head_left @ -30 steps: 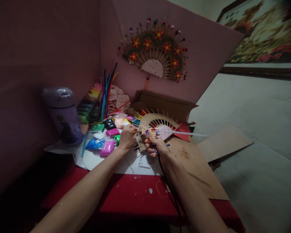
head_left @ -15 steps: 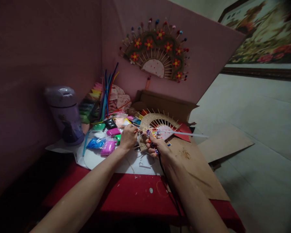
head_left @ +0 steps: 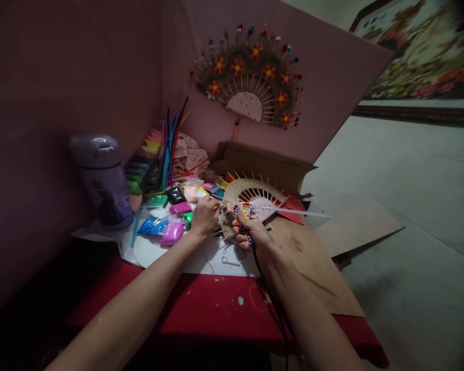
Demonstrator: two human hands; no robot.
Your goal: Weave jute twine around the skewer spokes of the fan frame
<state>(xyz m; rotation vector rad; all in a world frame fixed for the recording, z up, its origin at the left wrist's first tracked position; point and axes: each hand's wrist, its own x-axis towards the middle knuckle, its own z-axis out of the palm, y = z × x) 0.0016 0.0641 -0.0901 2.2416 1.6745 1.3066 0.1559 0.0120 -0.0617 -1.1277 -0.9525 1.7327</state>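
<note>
My right hand (head_left: 252, 230) is wrapped round a flower-patterned hot glue gun (head_left: 244, 209). A long pale glue stick (head_left: 294, 211) sticks out of its back, and a dark cord (head_left: 268, 293) hangs below the grip. The nozzle points left, toward my left hand (head_left: 206, 216). Those left fingers are pinched together close to the nozzle; a small orange-red bit shows at their tips, too small to name. Behind the gun lies a half-round fan shape (head_left: 234, 191) wound with twine, with thin sticks and a dotted pale centre (head_left: 263, 207). Both hands partly cover its left end.
Bags of coloured clay (head_left: 172, 233) lie left of my hands on white paper (head_left: 158, 258). A purple bottle (head_left: 104, 180) and upright pipe cleaners (head_left: 170, 144) stand farther left. Brown cardboard (head_left: 313, 268) covers the right. A finished flowered fan (head_left: 237, 68) hangs on the pink wall.
The hands, glue gun and fan shape keep nearly the same places. The whole view has shifted very slightly.
</note>
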